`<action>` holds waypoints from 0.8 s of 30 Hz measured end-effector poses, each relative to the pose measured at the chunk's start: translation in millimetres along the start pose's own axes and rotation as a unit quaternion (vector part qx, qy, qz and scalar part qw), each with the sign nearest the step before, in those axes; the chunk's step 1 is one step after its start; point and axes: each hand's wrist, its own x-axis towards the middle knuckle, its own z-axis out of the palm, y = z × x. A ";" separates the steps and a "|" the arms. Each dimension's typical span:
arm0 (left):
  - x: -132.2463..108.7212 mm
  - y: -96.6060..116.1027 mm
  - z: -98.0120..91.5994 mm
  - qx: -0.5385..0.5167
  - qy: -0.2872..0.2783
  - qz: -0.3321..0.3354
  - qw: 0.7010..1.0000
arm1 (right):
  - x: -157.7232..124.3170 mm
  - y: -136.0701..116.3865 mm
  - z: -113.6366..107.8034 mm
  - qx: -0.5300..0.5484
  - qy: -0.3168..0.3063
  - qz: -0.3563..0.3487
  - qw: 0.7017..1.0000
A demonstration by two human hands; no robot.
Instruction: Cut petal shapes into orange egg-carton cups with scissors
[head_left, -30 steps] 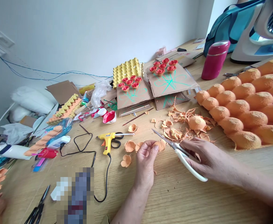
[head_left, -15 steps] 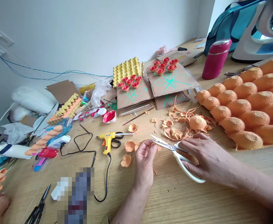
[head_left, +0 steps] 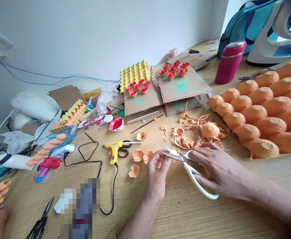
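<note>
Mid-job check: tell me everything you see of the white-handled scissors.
The scissors have two silvery blades, joined at a pivot, and white handles that look like plastic. The right grip holds them by the handles, partly hiding these, blades part open and pointing toward the left grip. An orange piece shows between the blades; whether they touch it, or the left grip, is unclear.

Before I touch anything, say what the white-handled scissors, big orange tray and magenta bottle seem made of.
White-handled scissors: shiny grey blades, likely steel; smooth handles, probably plastic.
Big orange tray: matte, apparently molded paper pulp, given its rough, pale peaks.
Magenta bottle: glossy, with a silvery band; metal or plastic, unclear which.
</note>
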 end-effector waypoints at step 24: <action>-1.6 3.3 -0.3 -0.066 -0.038 -0.014 0.997 | -3.3 -0.5 -2.6 0.072 -0.017 -0.034 0.997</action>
